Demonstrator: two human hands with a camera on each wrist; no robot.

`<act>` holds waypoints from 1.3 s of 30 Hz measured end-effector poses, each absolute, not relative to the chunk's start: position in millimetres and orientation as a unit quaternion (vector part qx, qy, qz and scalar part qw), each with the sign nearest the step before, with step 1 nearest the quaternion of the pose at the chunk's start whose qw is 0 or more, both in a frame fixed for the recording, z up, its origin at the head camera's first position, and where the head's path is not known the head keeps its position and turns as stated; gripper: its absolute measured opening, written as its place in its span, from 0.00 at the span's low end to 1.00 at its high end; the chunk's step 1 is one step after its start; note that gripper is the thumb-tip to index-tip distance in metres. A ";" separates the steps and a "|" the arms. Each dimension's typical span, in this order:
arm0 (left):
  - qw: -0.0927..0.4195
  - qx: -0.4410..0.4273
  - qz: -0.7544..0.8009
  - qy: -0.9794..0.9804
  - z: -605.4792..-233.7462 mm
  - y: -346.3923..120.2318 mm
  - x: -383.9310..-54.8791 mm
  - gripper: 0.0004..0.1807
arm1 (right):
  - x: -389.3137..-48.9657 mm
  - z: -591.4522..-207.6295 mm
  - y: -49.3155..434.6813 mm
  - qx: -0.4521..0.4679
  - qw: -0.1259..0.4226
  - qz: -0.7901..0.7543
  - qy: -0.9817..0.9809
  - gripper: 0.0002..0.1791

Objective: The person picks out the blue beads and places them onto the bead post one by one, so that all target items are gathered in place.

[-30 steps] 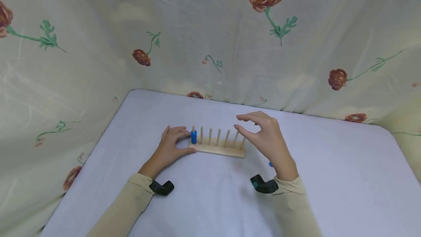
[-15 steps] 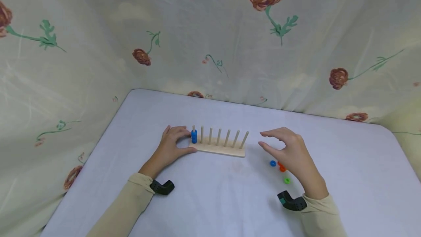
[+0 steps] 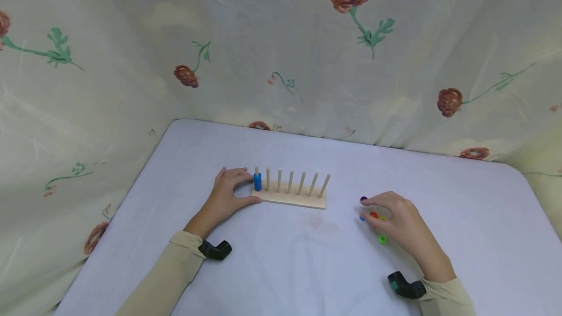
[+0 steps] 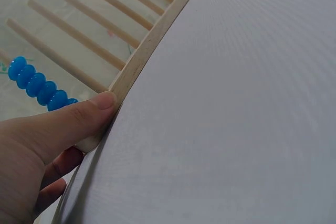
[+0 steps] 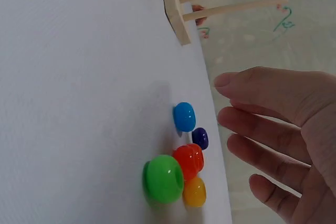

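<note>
A wooden peg board point(image 3: 290, 199) with a row of upright pegs lies on the table. Several blue beads point(image 3: 257, 182) are stacked on its leftmost peg; the other pegs are bare. My left hand point(image 3: 225, 193) grips the board's left end, thumb on the front edge point(image 4: 108, 100) and the other fingers behind. To the right of the board, my right hand point(image 3: 401, 218) hovers over loose beads with thumb and fingers apart, holding nothing. In the right wrist view these are a blue bead point(image 5: 185, 117), a purple bead point(image 5: 200, 138), red-orange beads point(image 5: 186, 162), a green bead point(image 5: 164, 179) and a yellow bead point(image 5: 195, 192).
A white cloth covers the table point(image 3: 281, 267). Behind and to the left hangs a flowered curtain point(image 3: 254, 28). A black wrist camera point(image 3: 216, 250) sits at my left cuff, and another camera point(image 3: 406, 285) at my right.
My right hand has moved from above the board's right end, rightward and down to the loose beads, which came into view. My left hand keeps its grip on the board.
</note>
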State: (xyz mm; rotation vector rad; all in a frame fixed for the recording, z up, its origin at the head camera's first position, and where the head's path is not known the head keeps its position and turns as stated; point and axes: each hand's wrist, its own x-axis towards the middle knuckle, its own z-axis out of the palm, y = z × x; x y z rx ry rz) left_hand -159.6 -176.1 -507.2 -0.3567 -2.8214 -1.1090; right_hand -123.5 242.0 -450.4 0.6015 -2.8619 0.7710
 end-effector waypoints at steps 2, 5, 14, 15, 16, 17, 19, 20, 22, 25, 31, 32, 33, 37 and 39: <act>0.047 -0.117 -0.363 -0.923 -507.7 -176.4 -159.7 0.32 | -124.4 -451.7 243.2 0.194 0.043 0.250 -0.948 0.15; 0.049 -0.118 -0.363 -0.923 -507.8 -176.3 -159.7 0.32 | -125.8 -453.2 243.7 0.187 0.020 0.241 -0.952 0.14; 0.049 -0.121 -0.360 -0.924 -507.6 -177.4 -159.8 0.32 | -128.0 -458.4 243.7 0.172 -0.008 0.222 -0.960 0.12; 0.049 -0.121 -0.360 -0.924 -507.8 -177.4 -159.8 0.32 | -127.9 -458.9 243.8 0.171 -0.007 0.223 -0.960 0.11; 0.050 -0.121 -0.360 -0.924 -507.9 -177.4 -159.9 0.32 | -127.9 -459.4 244.0 0.170 -0.005 0.223 -0.960 0.10; 0.050 -0.121 -0.360 -0.924 -507.9 -177.3 -159.8 0.32 | -127.8 -459.9 244.3 0.170 -0.003 0.224 -0.960 0.09; 0.051 -0.121 -0.360 -0.924 -507.9 -177.2 -159.7 0.32 | -127.4 -460.4 244.5 0.169 -0.001 0.225 -0.960 0.07; 0.051 -0.120 -0.361 -0.923 -507.8 -177.1 -159.6 0.32 | -127.3 -460.5 244.4 0.168 -0.003 0.226 -0.960 0.07; 0.050 -0.119 -0.361 -0.923 -507.4 -176.9 -159.4 0.32 | -127.3 -460.6 244.0 0.165 -0.006 0.226 -0.960 0.07; 0.052 -0.121 -0.362 -0.923 -506.8 -176.6 -158.9 0.32 | -127.3 -460.6 243.4 0.165 -0.008 0.226 -0.960 0.07; 0.060 -0.129 -0.362 -0.921 -506.0 -176.4 -158.3 0.32 | -128.1 -459.9 243.1 0.172 0.015 0.221 -0.960 0.10; 0.060 -0.129 -0.363 -0.921 -505.9 -176.4 -158.4 0.32 | -128.2 -459.6 243.0 0.172 0.017 0.222 -0.960 0.10; 0.060 -0.128 -0.363 -0.921 -505.9 -176.4 -158.4 0.32 | -128.2 -459.4 242.7 0.172 0.020 0.223 -0.959 0.11; 0.061 -0.128 -0.362 -0.921 -505.8 -176.2 -158.3 0.32 | -128.0 -458.4 241.4 0.172 0.023 0.226 -0.959 0.12; 0.060 -0.127 -0.361 -0.922 -505.8 -176.1 -158.0 0.32 | -127.7 -458.0 240.7 0.174 0.025 0.226 -0.958 0.12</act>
